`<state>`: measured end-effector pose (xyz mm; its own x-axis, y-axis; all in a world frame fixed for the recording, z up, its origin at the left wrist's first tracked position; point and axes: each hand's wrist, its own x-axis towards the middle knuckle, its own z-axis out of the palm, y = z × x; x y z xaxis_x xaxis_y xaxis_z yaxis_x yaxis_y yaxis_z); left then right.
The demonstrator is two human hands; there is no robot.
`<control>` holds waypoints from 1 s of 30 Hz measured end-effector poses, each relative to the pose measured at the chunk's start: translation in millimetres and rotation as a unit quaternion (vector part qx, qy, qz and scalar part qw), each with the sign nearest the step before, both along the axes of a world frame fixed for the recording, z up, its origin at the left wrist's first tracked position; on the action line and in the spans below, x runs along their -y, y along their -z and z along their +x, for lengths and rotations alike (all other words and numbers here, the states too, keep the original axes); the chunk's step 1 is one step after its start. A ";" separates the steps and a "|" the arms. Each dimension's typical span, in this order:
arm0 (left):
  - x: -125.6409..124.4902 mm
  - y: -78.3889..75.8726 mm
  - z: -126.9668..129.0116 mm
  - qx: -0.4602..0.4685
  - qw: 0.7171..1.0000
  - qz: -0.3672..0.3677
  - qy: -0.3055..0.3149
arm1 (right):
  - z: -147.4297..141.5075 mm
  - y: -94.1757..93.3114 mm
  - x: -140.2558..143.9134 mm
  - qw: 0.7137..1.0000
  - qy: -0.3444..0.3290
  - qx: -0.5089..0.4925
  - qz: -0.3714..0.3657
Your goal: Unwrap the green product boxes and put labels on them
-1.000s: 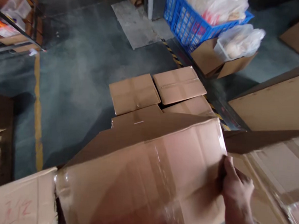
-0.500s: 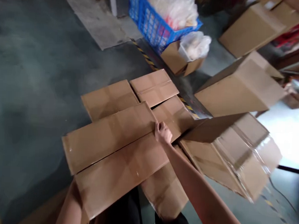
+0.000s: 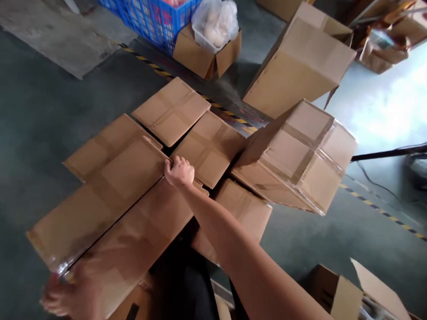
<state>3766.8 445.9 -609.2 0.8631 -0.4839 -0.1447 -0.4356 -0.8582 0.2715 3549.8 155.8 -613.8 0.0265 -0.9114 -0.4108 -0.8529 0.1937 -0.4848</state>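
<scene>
Head view: the right hand (image 3: 179, 171) grips the far corner of a long cardboard box (image 3: 114, 207) above stacked boxes (image 3: 173, 110). The left hand (image 3: 72, 298), blurred, clasps its near corner.

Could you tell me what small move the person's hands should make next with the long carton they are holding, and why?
Probably lower the long carton the last bit onto the flat cartons below. The right hand grips its far end and the left hand its near corner, so it seems carried at both ends, already lined up beside the taped box.
</scene>
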 end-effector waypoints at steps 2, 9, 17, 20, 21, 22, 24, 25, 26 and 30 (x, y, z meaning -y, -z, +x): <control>14.2 1.6 -45.9 0.036 0.999 -0.027 -0.005 | 3.0 -4.5 1.1 1.000 0.004 0.025 0.010; 50.8 9.3 -133.3 0.072 0.991 -0.050 0.105 | -72.6 -0.5 -75.1 0.971 -0.006 0.177 -0.161; 51.5 13.1 -120.4 0.140 0.980 -0.055 0.131 | -280.6 55.8 -312.0 0.959 0.178 -0.052 0.217; 51.8 15.3 -118.2 0.151 0.979 -0.057 0.121 | -325.2 63.6 -342.1 0.944 0.169 -0.078 0.274; 51.9 15.7 -117.2 0.150 0.980 -0.054 0.119 | -335.2 67.1 -342.2 0.942 0.162 -0.078 0.285; 51.7 15.9 -116.1 0.148 0.981 -0.050 0.118 | -343.6 71.7 -338.2 0.941 0.154 -0.076 0.291; 51.0 15.6 -114.0 0.147 0.980 -0.042 0.125 | -356.1 84.3 -320.6 0.945 0.140 -0.064 0.290; 50.3 15.2 -113.1 0.152 0.979 -0.041 0.129 | -360.3 92.2 -308.6 0.948 0.134 -0.053 0.283; 49.6 14.8 -112.4 0.157 0.978 -0.041 0.134 | -362.8 100.8 -295.5 0.952 0.129 -0.039 0.276; 47.8 14.6 -110.6 0.162 0.971 -0.043 0.170 | -351.5 141.3 -246.4 0.955 0.145 0.043 0.255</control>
